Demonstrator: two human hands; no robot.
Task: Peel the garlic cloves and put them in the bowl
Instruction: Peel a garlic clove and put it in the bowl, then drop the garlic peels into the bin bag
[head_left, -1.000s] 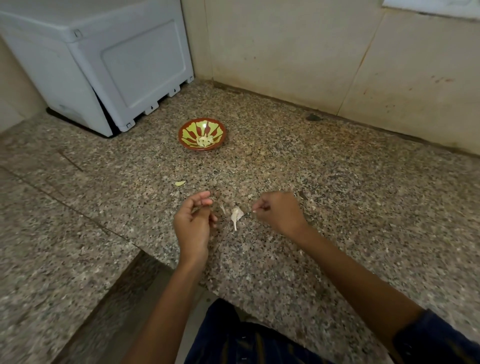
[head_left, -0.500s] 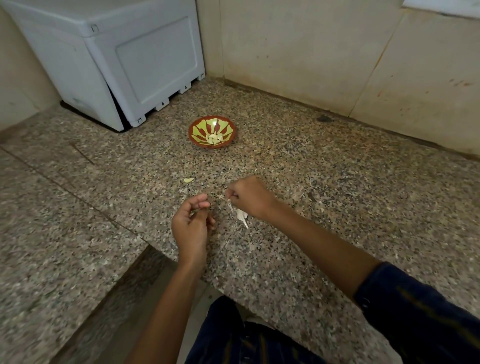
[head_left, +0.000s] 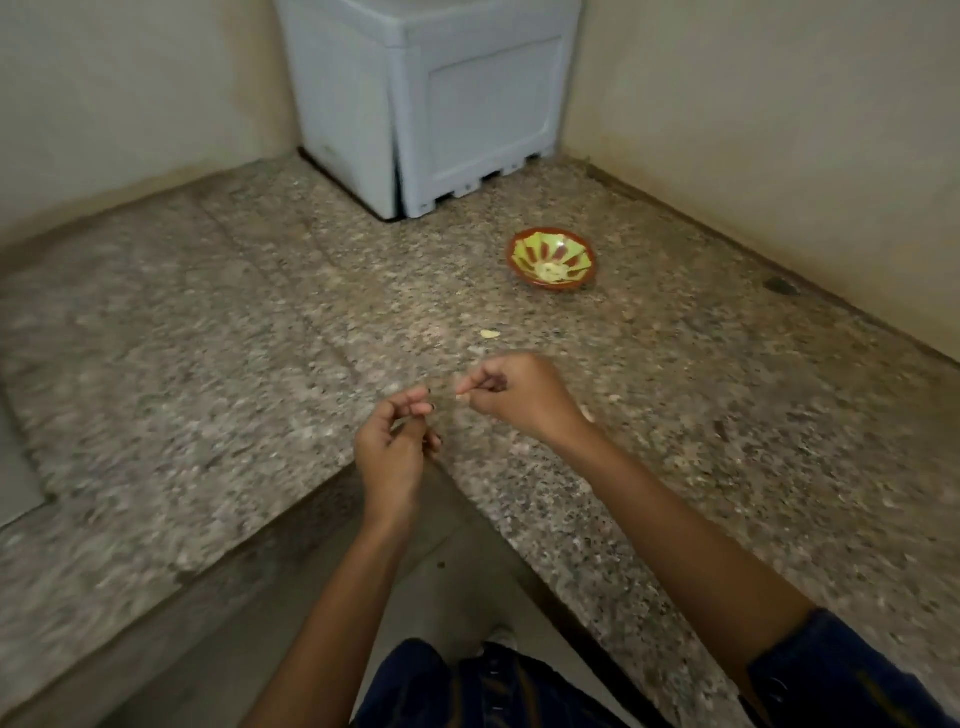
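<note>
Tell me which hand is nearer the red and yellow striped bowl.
Right. The right hand is below the red and yellow striped bowl, slightly to its left; the left hand sits lower and farther left.

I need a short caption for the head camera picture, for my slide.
Both hands, left hand and right hand, pinch small garlic bits above the counter; bowl beyond.

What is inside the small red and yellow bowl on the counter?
Inside the bowl, a few pale pieces lie at the bottom, probably peeled garlic cloves. The picture is too blurred to count them, and whatever lies under them is covered.
</note>
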